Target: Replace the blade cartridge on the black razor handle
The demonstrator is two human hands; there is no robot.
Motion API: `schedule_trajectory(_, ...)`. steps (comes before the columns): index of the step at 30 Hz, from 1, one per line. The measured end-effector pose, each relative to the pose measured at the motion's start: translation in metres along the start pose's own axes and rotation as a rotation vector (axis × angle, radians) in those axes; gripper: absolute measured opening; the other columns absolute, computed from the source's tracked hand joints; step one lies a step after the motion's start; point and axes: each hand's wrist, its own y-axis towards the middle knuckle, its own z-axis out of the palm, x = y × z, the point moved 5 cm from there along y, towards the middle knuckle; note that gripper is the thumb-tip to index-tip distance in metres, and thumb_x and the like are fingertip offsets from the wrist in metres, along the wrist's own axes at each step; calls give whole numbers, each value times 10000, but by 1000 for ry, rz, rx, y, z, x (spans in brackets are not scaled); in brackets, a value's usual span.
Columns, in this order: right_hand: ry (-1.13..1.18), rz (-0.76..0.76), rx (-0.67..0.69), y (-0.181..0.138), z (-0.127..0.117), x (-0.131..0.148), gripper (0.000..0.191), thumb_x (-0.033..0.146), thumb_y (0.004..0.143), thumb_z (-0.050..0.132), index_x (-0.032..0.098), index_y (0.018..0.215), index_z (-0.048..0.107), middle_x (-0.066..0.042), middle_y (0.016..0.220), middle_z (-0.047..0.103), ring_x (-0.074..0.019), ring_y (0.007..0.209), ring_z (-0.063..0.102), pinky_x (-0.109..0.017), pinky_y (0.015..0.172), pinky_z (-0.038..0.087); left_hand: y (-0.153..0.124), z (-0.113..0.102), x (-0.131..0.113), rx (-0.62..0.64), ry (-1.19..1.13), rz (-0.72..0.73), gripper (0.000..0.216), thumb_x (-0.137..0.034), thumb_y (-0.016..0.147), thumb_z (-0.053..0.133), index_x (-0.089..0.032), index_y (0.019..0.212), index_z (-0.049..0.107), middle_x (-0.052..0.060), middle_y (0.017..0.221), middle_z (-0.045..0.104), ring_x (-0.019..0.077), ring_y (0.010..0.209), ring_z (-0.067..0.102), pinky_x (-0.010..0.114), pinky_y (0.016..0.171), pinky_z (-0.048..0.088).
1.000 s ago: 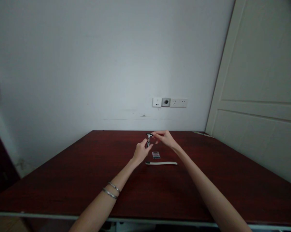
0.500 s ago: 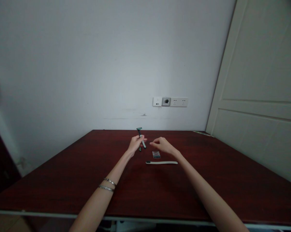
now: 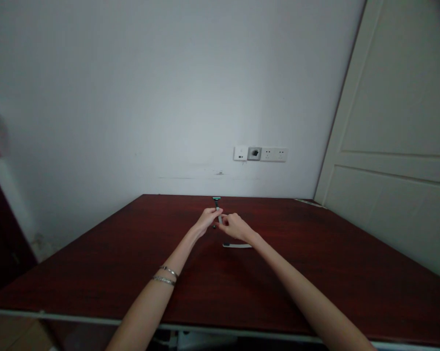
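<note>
A razor [image 3: 217, 199] with a green-edged head and a pale handle stands upright between my hands, head at the top. My left hand [image 3: 207, 219] is closed around the upper part of its handle. Lower down, my right hand [image 3: 236, 227] pinches the handle's bottom end. Beneath the hands, a small dark green piece [image 3: 214, 226] shows partly on the table. A long pale handle with a dark end [image 3: 237, 245] lies nearer to me, its right part covered by my right wrist.
The dark red wooden table [image 3: 161, 229] reaches back to a white wall with sockets [image 3: 274, 154]. A pale panelled door [image 3: 395, 175] stands at the right. A flat strip [image 3: 310, 203] lies at the far right corner.
My right hand has moved left and taken hold of the razor's lower end. The razor has turned more upright. The small clear case is now hidden behind my right hand.
</note>
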Motion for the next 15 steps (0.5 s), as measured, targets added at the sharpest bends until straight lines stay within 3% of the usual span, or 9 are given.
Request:
schedule_trajectory(5,-19,113,14,4,7,-12,345,354,826,456,124,662,652,-108,671,663,-162,616,601,-219,556,333,4,-16,9,63,126,-92,424,-472,671,642,-99,867,678,101,835,685,168,732,626,246,625,467)
schedule_trajectory(7,-55,188,60,7,12,-19,333,368,806,478,114,700,665,-140,736,678,-195,670,630,-226,570,362,7,-30,16,21,246,-143,364,-414,683,642,-100,862,683,106,827,693,187,769,637,254,637,477)
schedule_trajectory(11,-108,264,169,10,22,-28,304,371,750,542,107,818,676,-174,885,682,-257,815,649,-246,625,418,16,-60,22,-235,659,-41,236,-243,640,676,-115,838,690,96,850,703,207,828,646,263,724,480)
schedule_trajectory(15,-106,253,239,10,33,-28,351,394,730,555,101,881,674,-193,949,670,-282,865,643,-267,648,447,20,-57,31,-165,766,69,376,-195,631,681,-105,994,653,129,1005,673,209,930,632,263,812,469)
